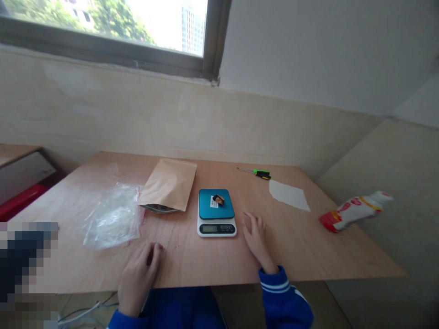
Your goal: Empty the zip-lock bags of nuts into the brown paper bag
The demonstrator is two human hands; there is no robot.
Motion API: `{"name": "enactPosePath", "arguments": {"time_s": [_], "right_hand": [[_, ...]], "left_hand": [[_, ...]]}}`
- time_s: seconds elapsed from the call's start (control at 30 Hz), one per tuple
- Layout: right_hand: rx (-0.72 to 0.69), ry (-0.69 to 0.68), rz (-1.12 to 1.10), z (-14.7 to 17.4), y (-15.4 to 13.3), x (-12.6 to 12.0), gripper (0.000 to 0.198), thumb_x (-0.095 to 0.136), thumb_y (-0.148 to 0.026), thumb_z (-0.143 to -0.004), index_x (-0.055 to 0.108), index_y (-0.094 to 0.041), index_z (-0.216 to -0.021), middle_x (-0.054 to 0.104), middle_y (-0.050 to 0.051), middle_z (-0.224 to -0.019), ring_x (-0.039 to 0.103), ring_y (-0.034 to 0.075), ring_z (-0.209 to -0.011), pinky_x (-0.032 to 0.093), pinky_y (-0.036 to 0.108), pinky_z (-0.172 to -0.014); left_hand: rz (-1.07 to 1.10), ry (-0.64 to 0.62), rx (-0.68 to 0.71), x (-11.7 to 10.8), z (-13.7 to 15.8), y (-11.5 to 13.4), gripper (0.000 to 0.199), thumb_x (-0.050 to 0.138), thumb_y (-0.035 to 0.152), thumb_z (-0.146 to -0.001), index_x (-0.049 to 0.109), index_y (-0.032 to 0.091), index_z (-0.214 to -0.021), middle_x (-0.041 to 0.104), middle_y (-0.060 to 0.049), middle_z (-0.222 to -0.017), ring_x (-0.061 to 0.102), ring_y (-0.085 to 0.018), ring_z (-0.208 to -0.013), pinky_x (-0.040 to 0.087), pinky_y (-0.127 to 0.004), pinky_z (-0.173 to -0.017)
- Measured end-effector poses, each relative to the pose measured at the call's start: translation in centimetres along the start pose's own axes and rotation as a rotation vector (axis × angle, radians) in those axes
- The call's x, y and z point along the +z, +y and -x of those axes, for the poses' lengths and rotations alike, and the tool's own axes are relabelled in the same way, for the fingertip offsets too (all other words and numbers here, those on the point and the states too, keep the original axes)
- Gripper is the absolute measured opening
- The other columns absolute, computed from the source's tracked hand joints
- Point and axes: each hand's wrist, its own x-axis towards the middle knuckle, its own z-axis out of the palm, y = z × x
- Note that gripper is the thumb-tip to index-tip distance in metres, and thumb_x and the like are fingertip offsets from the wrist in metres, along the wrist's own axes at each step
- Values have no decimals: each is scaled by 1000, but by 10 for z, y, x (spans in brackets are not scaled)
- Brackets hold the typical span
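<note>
A digital kitchen scale with a blue top plate and a white body stands in the middle of the table. On its plate lies a small dark and tan piece, too small to name, over a white label. My right hand rests on the table just right of the scale, fingers loosely stretched and apart, holding nothing. At the front edge, my left hand lies with its fingers curled in and the thumb along them; nothing shows in it. Nearest to it is a clear plastic zip bag.
Behind the scale to the left lies a brown paper pouch, its mouth towards me. Two screwdrivers and a white sheet of paper are at the back right. A red and white bottle stands near the right edge. Cables hang below.
</note>
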Motion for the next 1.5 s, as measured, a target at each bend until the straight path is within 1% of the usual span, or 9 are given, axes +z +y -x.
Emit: {"name": "enactPosePath", "arguments": {"time_s": [0.2,0.37,0.57,0.73,0.83,0.9,0.97,1.27,1.5], "right_hand": [[-99,-119,39,-31,-48,5,32,44,-32,-91,55,-25,-119,52,11,-117,49,27,-111,40,47,-94],[-144,-133,118,-51,-64,26,37,49,-34,-89,53,-23,-123,51,13,-120,48,28,-110,42,46,-89],[-113,-169,167,-68,-68,33,26,53,-39,-87,63,-23,-104,58,9,-109,49,28,-101,39,42,-84],[-52,-160,99,-66,-66,24,33,48,-50,-89,67,-23,-91,61,8,-104,51,26,-101,39,43,-86],[-71,-154,137,-61,-62,22,35,46,-50,-90,65,-25,-104,55,10,-118,49,29,-109,39,48,-90],[-87,-116,145,-59,-60,22,42,46,-50,-90,56,-25,-121,50,13,-125,47,31,-115,39,49,-91],[-97,-87,127,-57,-58,23,45,45,-49,-90,50,-24,-128,48,14,-127,46,30,-118,39,49,-93],[-117,-187,116,-55,-51,27,42,49,-40,-89,48,-29,-129,52,10,-121,47,29,-113,40,46,-91],[-123,-146,115,-66,-56,31,28,57,-34,-83,58,-22,-108,62,8,-109,51,27,-101,36,40,-85]], "left_hand": [[-32,0,20,0,1,-1,28,37,35,-90,61,22,-87,69,-5,-85,64,-17,-74,48,-25,-66],[-27,16,27,2,1,-2,27,37,34,-90,61,22,-87,69,-5,-85,64,-18,-75,48,-24,-66],[-34,-1,10,3,3,-2,27,37,33,-89,61,22,-87,69,-4,-85,64,-17,-74,47,-24,-65],[-35,-19,13,2,2,0,27,37,34,-89,61,22,-87,69,-5,-85,63,-18,-76,47,-25,-68],[-38,-13,7,1,2,1,27,38,34,-89,62,22,-88,69,-4,-85,63,-18,-75,47,-25,-66],[-38,-10,5,1,2,1,26,38,33,-89,61,22,-88,69,-4,-84,63,-17,-74,47,-25,-65],[-36,-8,9,1,2,1,25,39,33,-89,62,22,-87,68,-4,-84,63,-17,-73,47,-24,-65],[-27,0,5,1,1,2,25,39,33,-88,61,23,-85,68,-4,-84,63,-17,-73,47,-24,-65],[-34,-19,-9,0,1,2,26,39,34,-89,62,22,-87,69,-4,-85,63,-17,-73,46,-23,-64]]}}
